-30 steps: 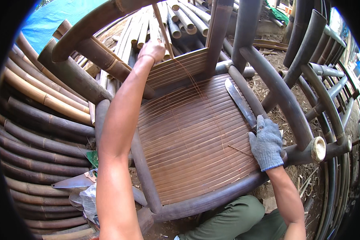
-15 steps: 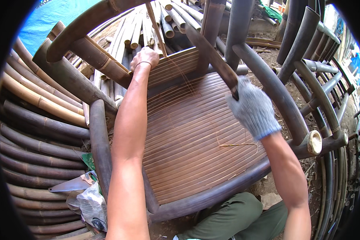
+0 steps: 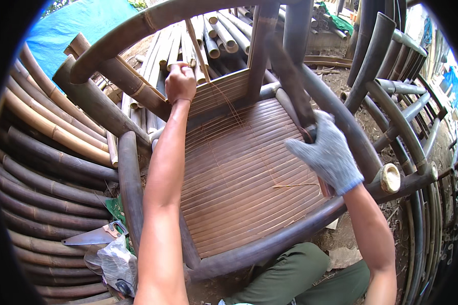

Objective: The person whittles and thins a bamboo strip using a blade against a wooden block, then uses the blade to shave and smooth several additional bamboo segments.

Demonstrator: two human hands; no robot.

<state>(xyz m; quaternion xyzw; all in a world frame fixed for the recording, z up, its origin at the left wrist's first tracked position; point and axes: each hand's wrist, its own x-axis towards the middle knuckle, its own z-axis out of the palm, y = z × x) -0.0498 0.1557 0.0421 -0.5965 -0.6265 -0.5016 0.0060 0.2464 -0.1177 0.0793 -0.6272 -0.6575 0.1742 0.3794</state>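
A dark bamboo chair frame stands before me, with a slatted bamboo seat [image 3: 239,203] inside it. At its far side rises a low slatted back panel [image 3: 224,86], with thin cords trailing from it onto the seat. My bare left hand [image 3: 180,84] is closed in a fist beside the panel's upper left corner; its fingers hide whatever they hold. In its grey knit glove, my right hand [image 3: 331,155] grips a machete [image 3: 291,81] over the seat's right side. The dark blade points up and away, smeared by motion. Its handle is mostly hidden by the glove.
Curved bamboo poles [image 3: 61,178] lie stacked at the left. A handsaw [image 3: 94,236] and a plastic bag [image 3: 118,262] rest by the chair's left leg. Pale bamboo poles [image 3: 229,38] pile up behind. Another bamboo frame [image 3: 404,109] stands at the right.
The machete has swung to a more upright angle, its handle end lower, and my right hand has shifted right and down. My left fist has moved slightly left and lower. The view has shifted a little.
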